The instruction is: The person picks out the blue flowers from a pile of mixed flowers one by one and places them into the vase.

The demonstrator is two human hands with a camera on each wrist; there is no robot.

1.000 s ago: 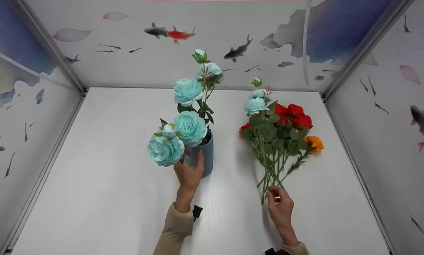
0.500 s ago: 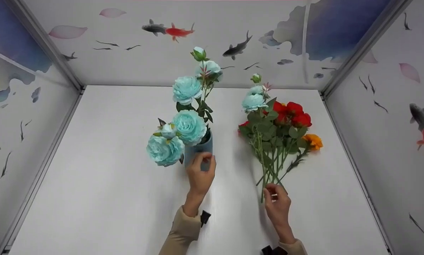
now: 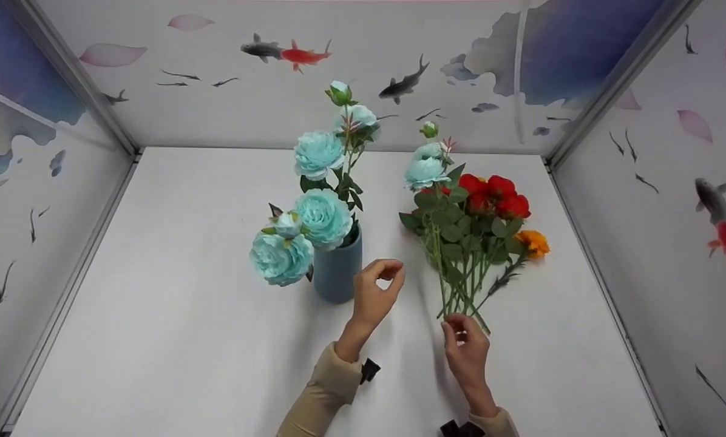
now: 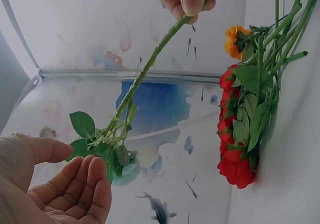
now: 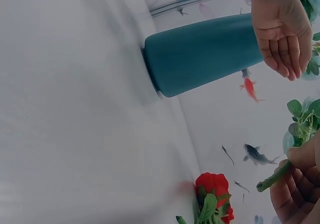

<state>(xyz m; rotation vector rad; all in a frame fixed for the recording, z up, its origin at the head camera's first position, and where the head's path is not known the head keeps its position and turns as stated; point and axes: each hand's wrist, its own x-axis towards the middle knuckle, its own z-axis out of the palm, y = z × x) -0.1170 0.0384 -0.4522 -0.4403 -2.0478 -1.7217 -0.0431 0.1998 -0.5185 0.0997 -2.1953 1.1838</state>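
Note:
My right hand [image 3: 469, 352] pinches the lower green stem [image 4: 155, 58] of a light-blue artificial peony spray [image 3: 427, 170]. Its cut end sticks out past the fingers in the right wrist view, and the stem is raised off the table. My left hand [image 3: 375, 297] hovers between the vase and the spray, holding nothing, with its fingers loosely bent. In the left wrist view it is close to the spray's leaves [image 4: 82, 125]; contact cannot be told. Just left of it, a blue-green vase [image 3: 337, 276] stands upright, bearing several light-blue peonies [image 3: 323, 218].
Red flowers [image 3: 499, 197] and an orange flower [image 3: 533, 244] lie on the right of the white table [image 3: 175, 291], their stems toward me. Panels printed with fish enclose the table at the back [image 3: 217, 115] and both sides.
My left hand has let go of the vase and moved right toward the spray. My right hand has shifted slightly left with the spray. The vase stays put.

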